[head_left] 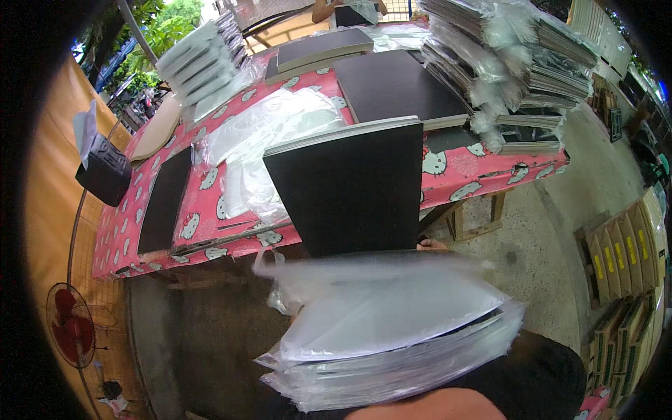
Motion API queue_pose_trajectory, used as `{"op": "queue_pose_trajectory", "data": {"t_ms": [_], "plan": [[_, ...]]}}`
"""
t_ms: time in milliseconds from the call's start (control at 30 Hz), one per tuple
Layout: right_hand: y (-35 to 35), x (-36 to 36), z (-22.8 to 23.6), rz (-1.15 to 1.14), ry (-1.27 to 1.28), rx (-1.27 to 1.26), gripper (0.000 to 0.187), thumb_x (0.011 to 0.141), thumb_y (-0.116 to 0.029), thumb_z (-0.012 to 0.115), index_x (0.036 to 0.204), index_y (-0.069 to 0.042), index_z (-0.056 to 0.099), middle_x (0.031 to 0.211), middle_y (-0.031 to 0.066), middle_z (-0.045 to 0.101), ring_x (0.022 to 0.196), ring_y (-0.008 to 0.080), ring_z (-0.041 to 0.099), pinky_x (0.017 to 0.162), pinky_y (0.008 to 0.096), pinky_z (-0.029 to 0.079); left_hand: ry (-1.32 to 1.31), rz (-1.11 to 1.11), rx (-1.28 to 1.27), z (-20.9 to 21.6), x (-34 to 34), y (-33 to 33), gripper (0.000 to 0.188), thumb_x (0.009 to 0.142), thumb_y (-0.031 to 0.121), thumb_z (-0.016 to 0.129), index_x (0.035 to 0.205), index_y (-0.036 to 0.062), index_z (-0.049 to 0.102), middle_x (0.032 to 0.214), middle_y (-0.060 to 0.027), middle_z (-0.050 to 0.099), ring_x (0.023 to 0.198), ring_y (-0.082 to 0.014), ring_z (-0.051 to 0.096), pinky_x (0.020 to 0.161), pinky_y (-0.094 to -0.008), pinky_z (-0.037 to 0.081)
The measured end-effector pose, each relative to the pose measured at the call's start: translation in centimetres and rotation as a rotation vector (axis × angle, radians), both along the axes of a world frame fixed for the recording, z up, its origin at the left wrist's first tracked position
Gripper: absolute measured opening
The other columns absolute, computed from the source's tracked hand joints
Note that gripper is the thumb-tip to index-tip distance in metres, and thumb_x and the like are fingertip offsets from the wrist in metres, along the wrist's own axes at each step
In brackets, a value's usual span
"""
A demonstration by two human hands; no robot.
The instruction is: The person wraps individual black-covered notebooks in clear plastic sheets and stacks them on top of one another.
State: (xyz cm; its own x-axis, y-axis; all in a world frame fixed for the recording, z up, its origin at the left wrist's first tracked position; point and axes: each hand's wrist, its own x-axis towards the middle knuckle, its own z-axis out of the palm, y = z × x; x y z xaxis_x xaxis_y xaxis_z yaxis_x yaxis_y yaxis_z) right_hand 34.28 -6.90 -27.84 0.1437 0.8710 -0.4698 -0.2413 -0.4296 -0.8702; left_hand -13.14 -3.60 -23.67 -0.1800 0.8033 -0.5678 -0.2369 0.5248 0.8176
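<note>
— Fingertips (432, 244) are all we see of our right hand, peeping out at the lower right edge of the black book (350, 189) that stands upright before us. They seem to press on it, though we cannot tell how the hand is closed.

— And our left hand?

— Hidden. We cannot tell whether it grips anything; the stack of bagged books (392, 343) on our lap covers that side.

— Where does the black book sit?

— Between the lap stack and the table (203, 203) with its pink cartoon-cat cloth, its top edge leaning against the table's front.

— What lies on the table?

— Loose clear plastic bags (266, 140) just left of the book, a flat black sheet (164, 199) further left, another black book (395, 87) behind, and tall piles of wrapped books (518, 63) at the right. A second pile (199, 63) stands at the far left.

— Below?

— A red fan (70, 325) on the floor at left, cardboard boxes (623, 259) at right.
</note>
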Motion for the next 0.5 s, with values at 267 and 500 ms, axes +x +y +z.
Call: {"op": "queue_pose_trajectory", "data": {"t_ms": [267,500], "plan": [[-0.1,5.8,11.8,0.211,-0.778,0.104,0.025,0.070,-0.015,0.064,0.090,-0.003,0.055,0.074,0.0045,0.060,0.070,0.0143,0.056,0.058,0.0275,0.044,0.229,0.649,0.860,18.4,-8.3,2.7,0.059,0.082,0.050,0.041,0.119,0.0042,0.040,0.096,-0.0091,0.053,0.078,-0.0181,0.053,0.072,-0.0301,0.044],[4.2,-5.9,36.2,0.699,-0.132,0.992,0.065,0.063,-0.026,0.071,0.116,0.000,0.043,0.110,0.0127,0.052,0.096,0.0203,0.052,0.083,0.0323,0.040,0.049,-0.436,1.015,33.3,13.2,2.8,0.082,0.073,0.069,0.026,0.118,0.0020,0.040,0.092,-0.0139,0.058,0.073,-0.0199,0.058,0.064,-0.0294,0.047]]}}
